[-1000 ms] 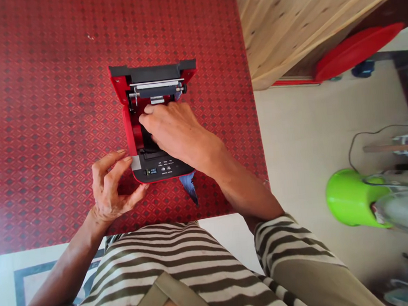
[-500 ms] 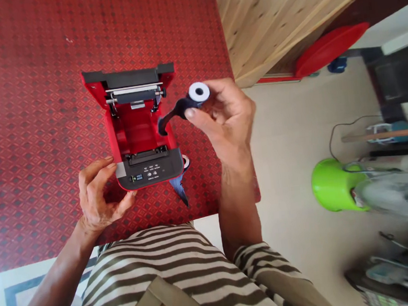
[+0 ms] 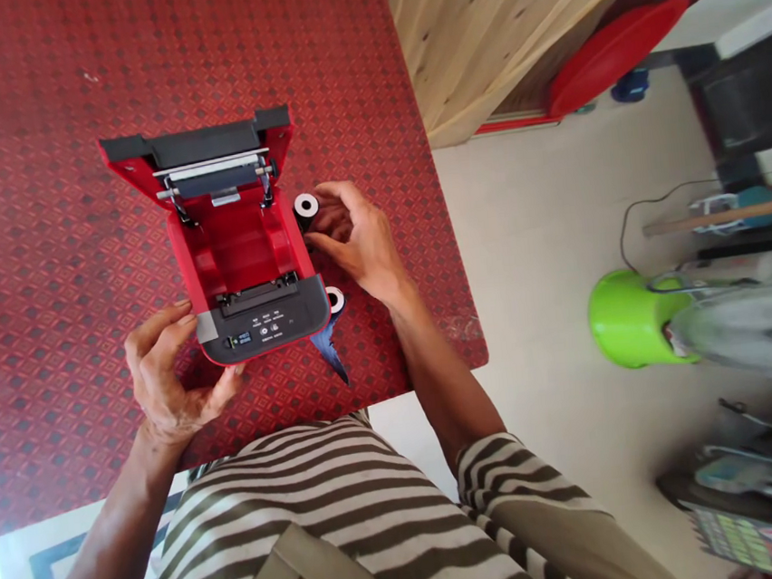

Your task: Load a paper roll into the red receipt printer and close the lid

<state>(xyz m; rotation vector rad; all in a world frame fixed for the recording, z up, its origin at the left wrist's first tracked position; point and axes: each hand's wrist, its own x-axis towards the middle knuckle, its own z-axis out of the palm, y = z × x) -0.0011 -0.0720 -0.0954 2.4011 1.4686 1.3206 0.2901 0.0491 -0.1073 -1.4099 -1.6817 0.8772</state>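
A red and black label printer [image 3: 245,248] stands on the table with its lid raised and its red roll bay bare inside. My left hand [image 3: 168,374] is closed on its near left corner, thumb at the front edge and fingers at the side. Right beside the printer, my right hand [image 3: 357,238] has its thumb and fingers curled around a small dark roll with a white end [image 3: 306,207]. That roll is upright, low by the printer's right wall. A second roll [image 3: 336,300] stands by the printer's front right corner, its loose bluish strip [image 3: 329,354] trailing toward me.
The table [image 3: 49,267] has a red patterned cover and ends to the right of my right arm. Beyond lie a pale floor [image 3: 519,249], a bright green bucket [image 3: 625,319], a fan [image 3: 751,332] and a wooden panel [image 3: 471,35].
My right hand has moved down and left with the roll, from above the printer's right side to the table beside it. The dark strip hanging over the bay has gone from there.
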